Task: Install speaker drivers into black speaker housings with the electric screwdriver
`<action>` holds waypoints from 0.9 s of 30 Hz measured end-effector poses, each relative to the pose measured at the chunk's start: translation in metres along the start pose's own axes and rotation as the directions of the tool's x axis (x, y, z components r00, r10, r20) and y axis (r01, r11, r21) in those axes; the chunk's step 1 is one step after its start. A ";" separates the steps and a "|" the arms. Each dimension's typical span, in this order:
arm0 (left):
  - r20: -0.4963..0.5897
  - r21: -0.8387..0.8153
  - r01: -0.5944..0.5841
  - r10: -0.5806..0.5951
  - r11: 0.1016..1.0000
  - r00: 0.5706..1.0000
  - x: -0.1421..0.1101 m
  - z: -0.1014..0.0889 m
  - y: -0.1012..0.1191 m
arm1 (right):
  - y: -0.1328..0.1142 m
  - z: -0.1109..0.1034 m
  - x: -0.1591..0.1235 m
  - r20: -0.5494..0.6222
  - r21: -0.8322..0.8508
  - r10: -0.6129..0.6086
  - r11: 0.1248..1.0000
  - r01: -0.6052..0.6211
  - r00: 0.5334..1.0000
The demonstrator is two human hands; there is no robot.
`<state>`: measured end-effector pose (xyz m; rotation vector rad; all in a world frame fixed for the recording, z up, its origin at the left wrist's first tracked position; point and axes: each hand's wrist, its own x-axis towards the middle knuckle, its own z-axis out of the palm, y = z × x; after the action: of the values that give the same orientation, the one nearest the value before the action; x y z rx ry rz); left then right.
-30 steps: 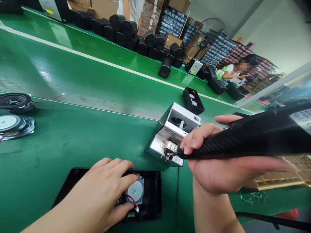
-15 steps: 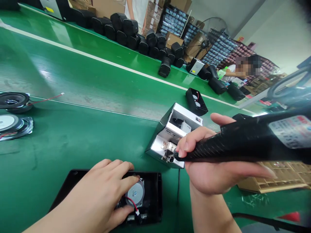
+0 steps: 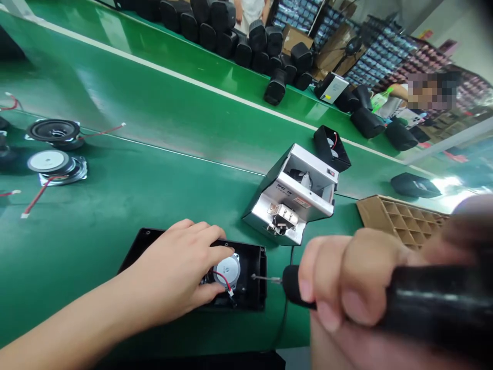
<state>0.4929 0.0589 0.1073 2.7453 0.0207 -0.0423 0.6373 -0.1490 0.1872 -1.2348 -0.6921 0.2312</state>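
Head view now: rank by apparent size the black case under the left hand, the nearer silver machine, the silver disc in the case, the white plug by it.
Black case and silver machine, unranked: left hand covers part of the case.
Silver disc.
White plug.

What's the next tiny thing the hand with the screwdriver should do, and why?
Perhaps the right hand should ease the bit closer to the speaker: that hand grips the screwdriver, the bit points over the case, and the left hand has its fingers at the speaker, seemingly steadying it.
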 end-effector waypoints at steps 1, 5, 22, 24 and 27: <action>-0.012 0.002 -0.004 0.004 1.000 1.000 0.001 -0.001 0.000 | 0.002 0.005 -0.004 0.015 -0.003 0.012 1.000 -0.012 1.000; -0.001 -0.003 -0.011 0.011 1.000 1.000 0.001 -0.003 0.002 | 0.017 0.020 -0.018 0.081 -0.010 0.085 0.996 -0.085 0.993; 0.035 0.054 -0.013 0.011 0.998 0.999 0.001 -0.009 0.007 | 0.024 0.002 -0.038 0.198 0.030 0.167 0.984 -0.176 0.966; 0.040 0.053 -0.013 0.011 0.999 0.999 0.002 -0.009 0.008 | 0.025 0.011 -0.035 0.138 0.021 0.173 0.984 -0.177 0.975; 0.047 0.049 -0.013 0.010 0.999 0.999 0.003 -0.009 0.008 | 0.026 0.024 -0.030 0.128 0.019 0.159 0.986 -0.163 0.979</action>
<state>0.4968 0.0549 0.1190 2.7928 -0.0093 -0.1053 0.6042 -0.1370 0.1565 -1.2569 -0.6957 0.4556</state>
